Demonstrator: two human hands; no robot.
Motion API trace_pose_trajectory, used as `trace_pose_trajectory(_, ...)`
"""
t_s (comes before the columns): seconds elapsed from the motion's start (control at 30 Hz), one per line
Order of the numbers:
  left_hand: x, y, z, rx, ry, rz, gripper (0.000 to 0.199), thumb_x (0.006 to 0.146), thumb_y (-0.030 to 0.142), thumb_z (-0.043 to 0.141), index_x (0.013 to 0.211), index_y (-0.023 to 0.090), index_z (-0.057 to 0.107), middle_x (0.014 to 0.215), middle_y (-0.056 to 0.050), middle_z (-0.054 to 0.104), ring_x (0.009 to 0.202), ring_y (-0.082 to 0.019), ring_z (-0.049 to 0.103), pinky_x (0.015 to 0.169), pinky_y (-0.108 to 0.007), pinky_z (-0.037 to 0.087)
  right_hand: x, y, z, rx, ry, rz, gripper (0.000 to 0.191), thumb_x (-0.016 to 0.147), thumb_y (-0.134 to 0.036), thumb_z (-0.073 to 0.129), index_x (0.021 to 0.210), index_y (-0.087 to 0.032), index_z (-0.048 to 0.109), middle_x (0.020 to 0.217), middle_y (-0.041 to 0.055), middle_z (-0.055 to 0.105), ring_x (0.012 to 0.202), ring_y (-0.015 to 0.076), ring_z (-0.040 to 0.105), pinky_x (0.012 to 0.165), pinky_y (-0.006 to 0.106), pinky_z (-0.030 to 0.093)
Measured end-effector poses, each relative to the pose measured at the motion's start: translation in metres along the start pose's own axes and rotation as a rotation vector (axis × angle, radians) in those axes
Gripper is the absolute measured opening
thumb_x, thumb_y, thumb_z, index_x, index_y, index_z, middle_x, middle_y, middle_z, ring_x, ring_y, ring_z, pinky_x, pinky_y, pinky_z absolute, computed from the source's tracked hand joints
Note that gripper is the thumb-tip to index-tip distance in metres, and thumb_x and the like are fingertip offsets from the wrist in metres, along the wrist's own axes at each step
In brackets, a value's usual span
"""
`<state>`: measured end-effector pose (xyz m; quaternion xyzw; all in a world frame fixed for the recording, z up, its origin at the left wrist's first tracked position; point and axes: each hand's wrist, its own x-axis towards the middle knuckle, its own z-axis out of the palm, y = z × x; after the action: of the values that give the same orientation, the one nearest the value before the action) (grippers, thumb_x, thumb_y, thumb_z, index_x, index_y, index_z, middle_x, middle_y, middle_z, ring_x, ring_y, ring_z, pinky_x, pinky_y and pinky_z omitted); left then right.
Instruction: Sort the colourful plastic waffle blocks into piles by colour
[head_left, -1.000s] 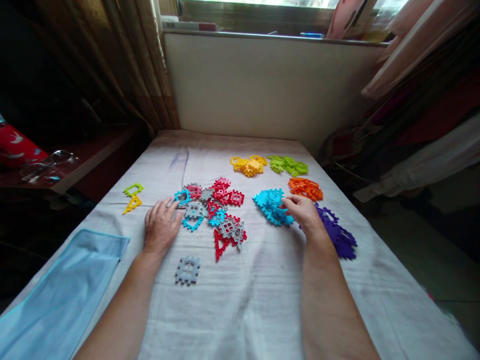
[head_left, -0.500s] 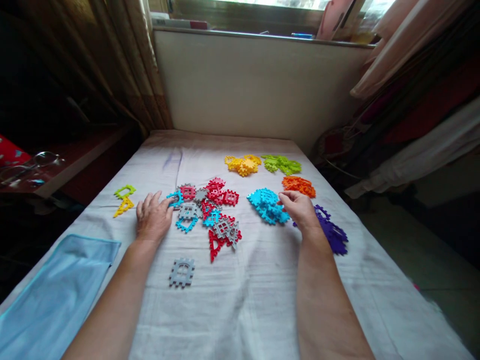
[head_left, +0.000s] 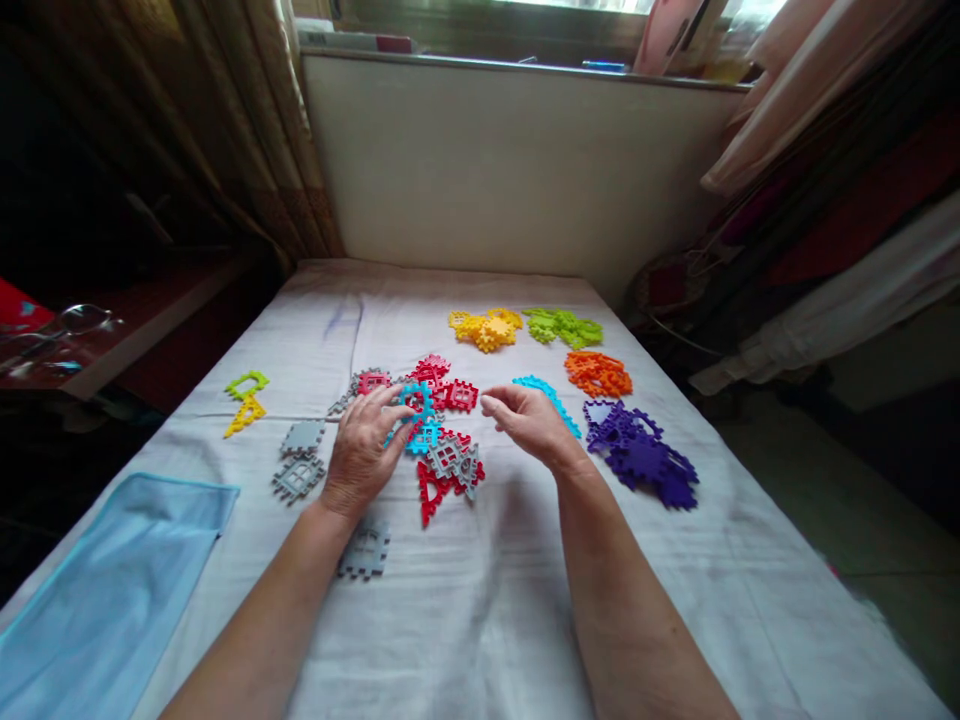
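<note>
Between the thumb and fingers of my left hand (head_left: 362,445) is a blue interlocking toy piece (head_left: 417,400) with a notched edge, held above the mixed pile. That pile has red pieces (head_left: 430,372), grey window pieces (head_left: 447,456) and another blue piece (head_left: 426,436). My right hand (head_left: 529,420) hovers between the mixed pile and the blue pile (head_left: 555,398), fingers drawn together with nothing visible in them. It covers much of the blue pile. Two grey pieces (head_left: 298,476) lie left of my left hand, and a grey window piece (head_left: 365,550) lies beneath its wrist.
Yellow (head_left: 487,329), lime green (head_left: 562,327), orange (head_left: 598,374) and purple (head_left: 649,458) piles sit along the back and right. One green piece (head_left: 247,384) and one yellow piece (head_left: 245,415) lie at left, near a blue cloth (head_left: 142,570).
My left hand has moved right with the blue piece. Two grey pieces now show at left. My right hand has moved left from beside the blue pile toward the mixed pile.
</note>
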<state>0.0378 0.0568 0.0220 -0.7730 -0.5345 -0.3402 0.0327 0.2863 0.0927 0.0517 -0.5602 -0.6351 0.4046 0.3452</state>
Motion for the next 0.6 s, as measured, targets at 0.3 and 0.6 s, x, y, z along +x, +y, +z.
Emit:
trace_pose_trajectory(0.3, -0.006, 0.028, 0.011, -0.082, -0.049, 0.096, 0.022, 0.096, 0.033, 0.051, 0.109, 0.026, 0.066, 0.136, -0.008, 0.062, 0.129, -0.024, 0.054, 0.109, -0.046, 0.042, -0.003, -0.009, 0.028, 0.127, -0.124, -0.088, 0.021, 0.077, -0.036, 0.058, 0.077, -0.018, 0.067, 0.065, -0.0021, 0.063, 0.059, 0.0099, 0.054, 0.057, 0.021, 0.045)
trace_pose_trajectory(0.6, 0.000, -0.025, -0.010, 0.033, -0.114, -0.071, 0.033, 0.090, 0.040, 0.054, 0.116, 0.022, 0.064, 0.137, -0.010, 0.061, 0.126, -0.027, 0.056, 0.109, -0.046, 0.041, 0.006, 0.023, -0.045, 0.130, 0.354, 0.145, 0.036, 0.068, -0.047, 0.061, 0.086, -0.016, 0.069, 0.065, -0.0005, 0.063, 0.054, 0.0123, 0.055, 0.054, 0.025, 0.047)
